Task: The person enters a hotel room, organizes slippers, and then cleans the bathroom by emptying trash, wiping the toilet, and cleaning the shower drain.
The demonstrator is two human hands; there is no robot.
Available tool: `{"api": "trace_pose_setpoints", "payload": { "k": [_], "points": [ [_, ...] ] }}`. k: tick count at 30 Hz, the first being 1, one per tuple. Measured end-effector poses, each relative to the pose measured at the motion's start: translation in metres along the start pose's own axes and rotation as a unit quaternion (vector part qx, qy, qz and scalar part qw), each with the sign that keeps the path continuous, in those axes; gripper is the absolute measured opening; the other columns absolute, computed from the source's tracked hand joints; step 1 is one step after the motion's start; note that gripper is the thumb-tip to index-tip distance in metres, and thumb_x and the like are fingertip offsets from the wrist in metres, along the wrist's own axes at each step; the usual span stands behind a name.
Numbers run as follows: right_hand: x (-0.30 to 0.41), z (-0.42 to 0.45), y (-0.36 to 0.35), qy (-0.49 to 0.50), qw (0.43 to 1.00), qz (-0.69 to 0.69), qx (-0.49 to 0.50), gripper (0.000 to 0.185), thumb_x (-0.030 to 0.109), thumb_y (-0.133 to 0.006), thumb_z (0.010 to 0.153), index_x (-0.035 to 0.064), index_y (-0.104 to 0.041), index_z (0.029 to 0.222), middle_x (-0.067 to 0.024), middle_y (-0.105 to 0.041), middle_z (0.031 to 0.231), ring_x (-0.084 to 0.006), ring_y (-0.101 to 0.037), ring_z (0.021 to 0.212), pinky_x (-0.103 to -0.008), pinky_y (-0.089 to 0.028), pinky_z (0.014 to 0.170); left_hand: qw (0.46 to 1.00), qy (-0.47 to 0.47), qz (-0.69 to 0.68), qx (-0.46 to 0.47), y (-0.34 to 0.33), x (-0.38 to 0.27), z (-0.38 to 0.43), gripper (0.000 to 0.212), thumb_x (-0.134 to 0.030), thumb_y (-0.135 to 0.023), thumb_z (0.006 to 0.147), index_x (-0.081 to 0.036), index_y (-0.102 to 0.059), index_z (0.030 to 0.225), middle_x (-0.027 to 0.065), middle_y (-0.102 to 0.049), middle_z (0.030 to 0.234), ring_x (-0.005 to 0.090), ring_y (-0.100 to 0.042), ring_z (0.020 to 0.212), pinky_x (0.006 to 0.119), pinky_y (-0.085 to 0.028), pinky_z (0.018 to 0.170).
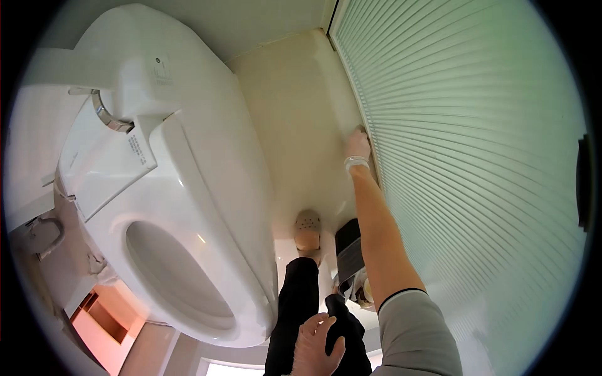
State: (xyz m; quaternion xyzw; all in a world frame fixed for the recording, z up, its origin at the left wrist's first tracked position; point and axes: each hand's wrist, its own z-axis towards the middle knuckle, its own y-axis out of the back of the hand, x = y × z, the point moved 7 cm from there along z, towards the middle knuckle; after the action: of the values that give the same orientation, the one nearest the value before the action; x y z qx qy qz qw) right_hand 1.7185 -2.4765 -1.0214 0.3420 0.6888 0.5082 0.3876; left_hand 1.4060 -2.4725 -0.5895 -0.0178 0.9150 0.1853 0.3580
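My right hand, in a thin translucent glove, reaches down to the lower edge of the ribbed glass panel. Its fingers are curled against the panel's frame, over the beige floor. A small dark bit shows at the fingertips, too hidden to name; whether the hand grips anything is unclear. My left hand, also gloved, hovers in front of my black trousers, with thumb and fingers apart and nothing in it. Left of both hands stands a large white toilet with an oval hollow.
A dark bin with waste inside is near my leg, partly behind my right forearm. My foot wears a beige clog. On the toilet is a curved chrome part. An orange-lit cabinet appears at lower left.
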Motion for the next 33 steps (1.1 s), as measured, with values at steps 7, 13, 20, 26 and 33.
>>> {"api": "trace_pose_setpoints", "payload": {
  "k": [7, 13, 20, 26, 33],
  "points": [
    [0.002, -0.125, 0.169, -0.084, 0.878, 0.453, 0.131, 0.012, 0.013, -0.060, 0.080, 0.0021, -0.059, 0.087, -0.0149, -0.063, 0.080, -0.0283, -0.064, 0.074, -0.0344, -0.050, 0.067, 0.998, 0.009, 0.058, -0.037, -0.016, 0.045, -0.037, 0.039, -0.004, -0.066, 0.075, 0.002, -0.054, 0.112, 0.0205, -0.050, 0.118, 0.0377, -0.049, 0.110, 0.042, -0.041, 0.094],
    [-0.160, -0.340, 0.244, -0.177, 0.815, 0.528, 0.157, 0.010, 0.004, -0.061, 0.078, 0.0033, -0.061, 0.088, -0.0065, -0.058, 0.077, -0.0156, -0.056, 0.070, -0.0275, -0.046, 0.066, 0.995, 0.032, 0.087, -0.022, -0.075, 0.071, -0.078, 0.035, -0.011, -0.064, 0.079, 0.002, -0.056, 0.110, 0.0150, -0.048, 0.119, 0.0343, -0.048, 0.108, 0.042, -0.041, 0.091],
    [-0.212, -0.410, 0.173, -0.177, 0.815, 0.523, 0.176, 0.023, 0.010, -0.060, 0.083, 0.0025, -0.066, 0.105, -0.0120, -0.067, 0.089, -0.0191, -0.064, 0.078, -0.0307, -0.050, 0.071, 0.990, -0.078, 0.072, -0.091, -0.102, 0.066, -0.127, 0.030, -0.008, -0.064, 0.077, -0.002, -0.057, 0.106, 0.0140, -0.048, 0.121, 0.0336, -0.049, 0.108, 0.042, -0.041, 0.092],
    [-0.253, -0.462, 0.173, 0.054, 0.950, 0.189, 0.241, 0.032, 0.028, -0.043, 0.093, 0.0098, -0.065, 0.106, -0.0151, -0.064, 0.108, -0.0328, -0.059, 0.103, -0.0470, -0.043, 0.089, 0.975, -0.184, 0.073, -0.105, -0.081, 0.033, -0.185, 0.030, -0.009, -0.064, 0.076, -0.001, -0.058, 0.105, 0.0222, -0.054, 0.120, 0.0401, -0.048, 0.113, 0.047, -0.039, 0.098],
    [-0.223, -0.396, 0.236, -0.162, 0.870, 0.387, 0.259, 0.027, 0.027, -0.058, 0.080, 0.0070, -0.070, 0.092, -0.0178, -0.068, 0.091, -0.0344, -0.065, 0.088, -0.0403, -0.051, 0.074, 0.988, -0.106, -0.034, -0.110, 0.083, -0.095, -0.178, 0.041, -0.026, -0.061, 0.086, -0.004, -0.057, 0.120, 0.0196, -0.058, 0.118, 0.0343, -0.054, 0.110, 0.040, -0.043, 0.097]
  ]
}}
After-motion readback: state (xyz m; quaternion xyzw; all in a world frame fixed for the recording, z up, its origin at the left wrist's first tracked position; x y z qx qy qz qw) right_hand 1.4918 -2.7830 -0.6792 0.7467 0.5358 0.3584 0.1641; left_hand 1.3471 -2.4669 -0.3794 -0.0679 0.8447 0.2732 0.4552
